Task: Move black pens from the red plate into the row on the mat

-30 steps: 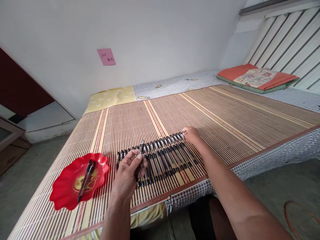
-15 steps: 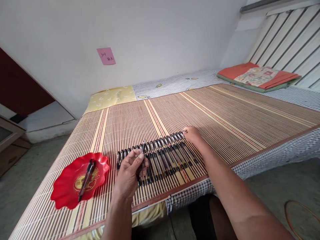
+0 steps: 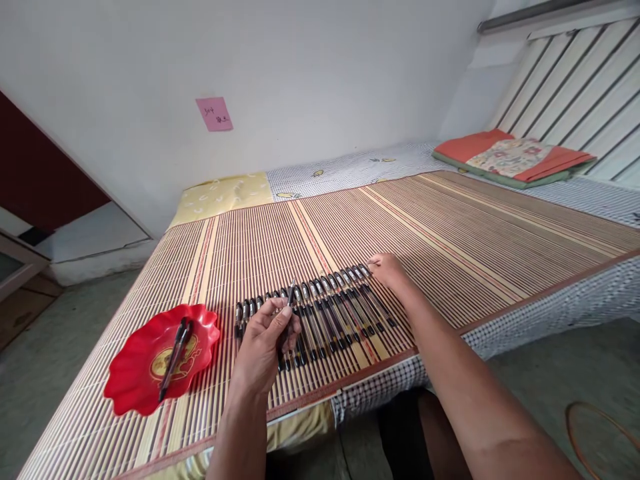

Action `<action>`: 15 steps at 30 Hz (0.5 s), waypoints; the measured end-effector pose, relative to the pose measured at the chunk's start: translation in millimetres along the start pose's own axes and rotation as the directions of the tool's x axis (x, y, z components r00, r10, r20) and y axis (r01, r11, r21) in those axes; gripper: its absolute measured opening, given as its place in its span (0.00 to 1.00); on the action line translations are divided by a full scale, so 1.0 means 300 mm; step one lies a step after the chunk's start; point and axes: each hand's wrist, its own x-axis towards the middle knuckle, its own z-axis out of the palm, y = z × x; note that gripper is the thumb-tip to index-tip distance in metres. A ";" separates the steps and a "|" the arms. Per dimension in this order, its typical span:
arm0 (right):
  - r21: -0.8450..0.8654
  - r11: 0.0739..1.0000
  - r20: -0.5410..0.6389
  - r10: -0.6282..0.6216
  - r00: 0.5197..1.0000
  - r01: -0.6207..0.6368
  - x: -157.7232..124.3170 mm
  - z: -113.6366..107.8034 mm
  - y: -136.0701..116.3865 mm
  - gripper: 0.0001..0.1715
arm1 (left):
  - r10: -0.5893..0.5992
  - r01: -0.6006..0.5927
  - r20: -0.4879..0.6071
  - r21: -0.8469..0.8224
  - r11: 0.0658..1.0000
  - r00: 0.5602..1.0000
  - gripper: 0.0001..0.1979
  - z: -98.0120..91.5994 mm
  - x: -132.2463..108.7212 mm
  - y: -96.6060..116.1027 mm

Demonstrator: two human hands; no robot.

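A row of several dark pens (image 3: 330, 319) lies side by side on the striped bamboo mat (image 3: 380, 227), caps toward the wall. My left hand (image 3: 270, 330) is closed around a pen (image 3: 291, 295), its tip end pointing up, above the left part of the row. At the row's right end, my right hand (image 3: 387, 269) is closed beside the last pen's cap; what its fingers pinch is too small to make out. To the left, a red scalloped plate (image 3: 123, 380) holds a few dark pens (image 3: 175, 357).
Folded orange and floral cloths (image 3: 515, 157) lie at the back right, near a white slatted rail (image 3: 575, 87). A pink note (image 3: 215, 114) is stuck on the wall. The mat's front edge runs close before my body.
Both hands stay in nearly the same places. The pen in my left hand has tilted and shifted slightly to the right. The view has moved a little.
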 end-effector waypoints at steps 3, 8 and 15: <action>0.174 0.984 0.012 -0.036 0.999 0.034 -0.076 -0.038 -0.089 0.14 | 0.004 -0.004 0.006 -0.010 1.000 1.000 0.20 0.003 -0.001 -0.007; 0.678 0.727 0.215 -0.340 0.916 0.111 -0.268 -0.064 -0.295 0.14 | 0.082 -0.082 -0.048 0.012 0.997 0.995 0.19 0.005 0.004 -0.034; 0.848 0.528 0.214 -0.417 0.884 0.044 -0.408 0.014 -0.435 0.12 | 0.286 -0.252 -0.134 0.227 0.941 0.949 0.13 0.016 0.006 -0.062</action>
